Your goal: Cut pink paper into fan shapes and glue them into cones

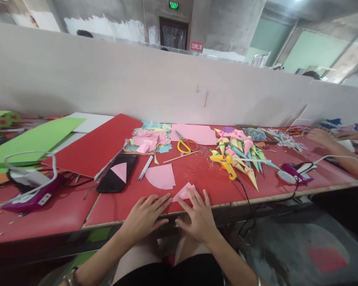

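At the front edge of the red table, my right hand (198, 214) rests with its fingers spread, the fingertips pressing on a small folded piece of pink paper (183, 192). My left hand (145, 216) lies flat beside it, fingers stretched out, its fingertips close to the left end of that paper. Just beyond is a fan-shaped pink paper sheet (161, 176). To its left are a marker pen (145, 167) and a black phone (117, 180), on which a pink paper wedge (120, 171) lies. Neither hand grips anything.
A yellow glue gun (225, 163) lies right, before a heap of paper cones (247, 153). Scissors (184, 145), a thin stick (180, 156) and paper scraps (150, 139) lie behind. Power strips (37, 194) with cables sit at both sides. Another person's arm (340, 153) reaches in right.
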Tool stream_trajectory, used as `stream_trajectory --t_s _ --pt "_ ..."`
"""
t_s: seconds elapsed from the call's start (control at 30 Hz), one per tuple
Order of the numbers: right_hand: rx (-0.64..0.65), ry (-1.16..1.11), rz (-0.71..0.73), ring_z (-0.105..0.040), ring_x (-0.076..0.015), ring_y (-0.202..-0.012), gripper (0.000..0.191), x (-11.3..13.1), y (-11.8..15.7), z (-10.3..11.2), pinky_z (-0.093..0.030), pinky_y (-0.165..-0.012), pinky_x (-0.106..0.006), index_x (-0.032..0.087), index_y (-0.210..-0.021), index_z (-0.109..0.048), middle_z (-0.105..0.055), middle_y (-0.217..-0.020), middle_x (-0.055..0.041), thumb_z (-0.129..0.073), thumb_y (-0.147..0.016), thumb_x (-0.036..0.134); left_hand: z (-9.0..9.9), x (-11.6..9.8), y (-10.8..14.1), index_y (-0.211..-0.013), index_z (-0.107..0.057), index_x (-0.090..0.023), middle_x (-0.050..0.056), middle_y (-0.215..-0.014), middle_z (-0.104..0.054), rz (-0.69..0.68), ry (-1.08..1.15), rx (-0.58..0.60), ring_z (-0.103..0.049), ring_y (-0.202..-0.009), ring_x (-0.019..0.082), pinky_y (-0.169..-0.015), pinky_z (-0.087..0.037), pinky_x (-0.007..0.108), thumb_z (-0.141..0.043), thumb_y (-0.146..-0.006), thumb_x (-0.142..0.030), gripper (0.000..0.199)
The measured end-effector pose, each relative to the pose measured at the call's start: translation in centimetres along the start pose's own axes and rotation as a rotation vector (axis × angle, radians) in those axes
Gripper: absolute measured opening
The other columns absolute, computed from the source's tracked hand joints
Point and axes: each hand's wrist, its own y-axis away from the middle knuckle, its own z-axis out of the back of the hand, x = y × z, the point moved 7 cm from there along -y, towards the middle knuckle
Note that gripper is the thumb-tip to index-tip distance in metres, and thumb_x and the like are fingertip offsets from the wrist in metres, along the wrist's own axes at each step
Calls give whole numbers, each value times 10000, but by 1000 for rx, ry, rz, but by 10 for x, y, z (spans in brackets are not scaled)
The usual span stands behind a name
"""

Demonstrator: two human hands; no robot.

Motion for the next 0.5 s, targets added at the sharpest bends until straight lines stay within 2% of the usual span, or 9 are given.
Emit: stream_trajectory --t_s 0.1,0.27,0.4,0.5 --pt "37 19 -51 -230 -268 -1315 555 -21 5 5 -106 -1028 -536 326 -1321 -370 -278 -1443 -62 -402 -817 555 3 -2 1 -1287 -426 -270 1 -1327 -481 32 -26 -6 -515 -1004 238 -790 -415 361 -450 -843 -433 474" --pt "72 81 -125 -261 -275 -1303 567 -49 18 12 -183 -1021 -531 304 -1347 -337 -313 -1428 -38 -409 -825 513 2 -6 2 -1299 -407 -260 -3 -1349 -454 43 -70 22 -507 -1029 247 -795 -425 367 -478 -834 -400 491" --pt "85 76 -136 -290 -291 -1285 569 -56 21 18 -224 -1014 -528 279 -1331 -376 -342 -1413 -44 -459 -808 486 -2 -6 1 -1300 -408 -249 0 -1352 -451 53 -87 30 -494 -1049 253 -813 -421 373 -470 -844 -362 474" --pt "15 3 -179 -385 -273 -1226 488 -57 17 24 -259 -1015 -503 248 -1264 -472 -455 -1334 -68 -472 -813 436 -2 -6 0 -1294 -419 -244 15 -1341 -464 51 -39 10 -488 -1063 255 -827 -421 381 -446 -855 -343 450"
